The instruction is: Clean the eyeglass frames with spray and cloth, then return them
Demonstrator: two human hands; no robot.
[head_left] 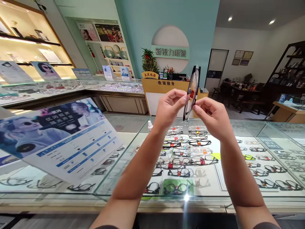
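Up in front of me is a pair of eyeglasses (192, 92), turned on end so that I see it nearly edge-on. Its frame looks dark with a clear part, and a red-orange tag shows near the middle. My left hand (169, 106) pinches it from the left between thumb and fingers. From the right, my right hand (212, 116) pinches its lower part, the fingertips partly behind the frame. Both hands are above the glass display counter (152, 195), where rows of eyeglasses lie, many with red or orange tags.
A printed poster card (78, 143) stands on the counter at left. A small white bottle (150, 125) is beyond my left forearm. Further back are a cashier desk (152, 95) with a plant (149, 60), more display cases (114, 86), and a wooden desk (240, 90) at right.
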